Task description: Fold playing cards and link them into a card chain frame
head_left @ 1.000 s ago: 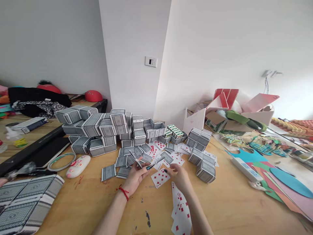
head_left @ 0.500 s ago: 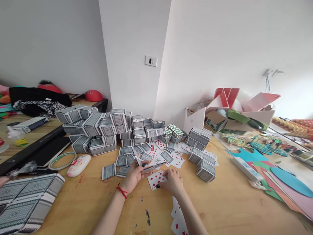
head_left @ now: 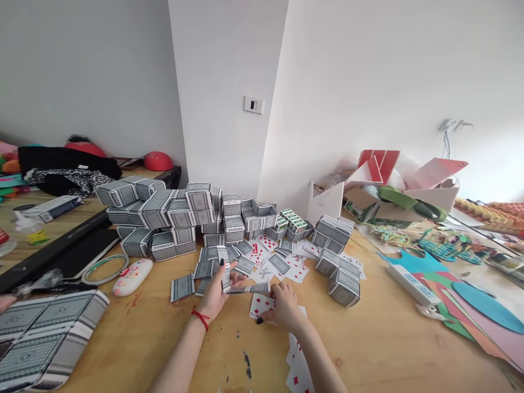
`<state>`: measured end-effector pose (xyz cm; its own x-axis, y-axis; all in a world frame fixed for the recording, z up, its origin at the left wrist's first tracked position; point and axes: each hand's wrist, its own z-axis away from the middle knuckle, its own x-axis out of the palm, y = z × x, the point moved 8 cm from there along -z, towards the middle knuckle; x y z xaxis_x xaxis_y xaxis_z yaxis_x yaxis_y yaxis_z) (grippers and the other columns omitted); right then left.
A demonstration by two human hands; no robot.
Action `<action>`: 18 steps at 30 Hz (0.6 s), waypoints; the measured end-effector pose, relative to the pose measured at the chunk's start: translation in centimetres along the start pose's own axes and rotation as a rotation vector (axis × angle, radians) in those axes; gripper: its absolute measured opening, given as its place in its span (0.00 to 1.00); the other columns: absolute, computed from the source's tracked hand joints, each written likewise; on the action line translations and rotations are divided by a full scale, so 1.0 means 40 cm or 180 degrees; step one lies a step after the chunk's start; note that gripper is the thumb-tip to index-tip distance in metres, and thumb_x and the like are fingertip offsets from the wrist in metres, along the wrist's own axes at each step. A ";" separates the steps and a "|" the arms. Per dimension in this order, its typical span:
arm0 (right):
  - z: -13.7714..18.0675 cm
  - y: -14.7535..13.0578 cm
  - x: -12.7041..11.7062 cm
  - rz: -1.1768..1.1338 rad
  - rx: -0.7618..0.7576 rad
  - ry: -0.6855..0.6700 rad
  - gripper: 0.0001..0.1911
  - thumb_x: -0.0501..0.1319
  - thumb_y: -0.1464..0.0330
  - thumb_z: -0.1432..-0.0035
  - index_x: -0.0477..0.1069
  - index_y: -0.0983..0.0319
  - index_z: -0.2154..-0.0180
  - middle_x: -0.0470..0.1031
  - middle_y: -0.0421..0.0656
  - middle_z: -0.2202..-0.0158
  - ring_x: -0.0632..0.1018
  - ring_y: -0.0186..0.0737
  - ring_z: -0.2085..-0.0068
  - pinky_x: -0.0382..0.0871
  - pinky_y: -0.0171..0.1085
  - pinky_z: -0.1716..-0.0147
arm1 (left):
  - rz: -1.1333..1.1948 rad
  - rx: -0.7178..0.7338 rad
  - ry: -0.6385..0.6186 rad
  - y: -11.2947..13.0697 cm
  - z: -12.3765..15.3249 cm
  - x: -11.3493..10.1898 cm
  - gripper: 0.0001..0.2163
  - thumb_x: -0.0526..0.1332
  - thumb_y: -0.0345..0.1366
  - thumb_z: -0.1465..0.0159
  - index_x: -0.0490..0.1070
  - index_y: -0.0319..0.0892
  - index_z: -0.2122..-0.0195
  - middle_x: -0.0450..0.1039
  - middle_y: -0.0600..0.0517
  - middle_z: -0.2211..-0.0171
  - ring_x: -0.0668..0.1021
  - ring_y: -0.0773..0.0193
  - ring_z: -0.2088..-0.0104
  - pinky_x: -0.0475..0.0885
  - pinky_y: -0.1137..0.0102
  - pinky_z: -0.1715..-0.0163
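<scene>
My left hand (head_left: pixel 215 292) is closed on folded grey-patterned playing cards (head_left: pixel 226 273), held just above the wooden table (head_left: pixel 368 349). My right hand (head_left: pixel 283 304) pinches the other end of a folded card strip (head_left: pixel 254 288) that runs between both hands. Its fingers also rest on a red diamond card (head_left: pixel 262 304) lying face up on the table. More red-suited cards (head_left: pixel 301 371) lie under my right forearm. Loose cards (head_left: pixel 282 263) are scattered just beyond my hands.
A wall of stacked boxes folded from cards (head_left: pixel 172 215) stands behind my hands, with more card boxes (head_left: pixel 341 273) to the right. Card blocks (head_left: pixel 36 338) lie at bottom left. A tape ring (head_left: pixel 103 268), a pink device (head_left: pixel 131 277), a power strip (head_left: pixel 411 283) and coloured paper (head_left: pixel 483 305) surround them.
Both hands dropped lower toward the table. My left hand turned its cards upright, and my right hand came down onto the diamond card and took hold of the folded strip.
</scene>
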<state>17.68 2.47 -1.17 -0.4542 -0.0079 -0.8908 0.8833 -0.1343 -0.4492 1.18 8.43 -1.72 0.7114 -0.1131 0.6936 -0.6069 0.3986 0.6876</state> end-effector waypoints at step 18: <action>-0.016 0.022 -0.052 -0.3586 -0.0171 0.0575 0.08 0.54 0.65 0.50 0.59 0.59 0.67 0.71 0.43 0.69 0.76 0.42 0.69 0.72 0.36 0.81 | -0.0877 0.0137 -0.0265 0.017 0.000 0.014 0.23 0.55 0.49 0.44 0.69 0.35 0.55 0.71 0.51 0.80 0.71 0.69 0.80 0.63 0.74 0.78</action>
<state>19.49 2.99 0.24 -0.9721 0.2333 0.0255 -0.0099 0.0679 -0.9976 1.17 8.61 -0.86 0.8211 -0.2870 0.4934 -0.4105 0.3036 0.8598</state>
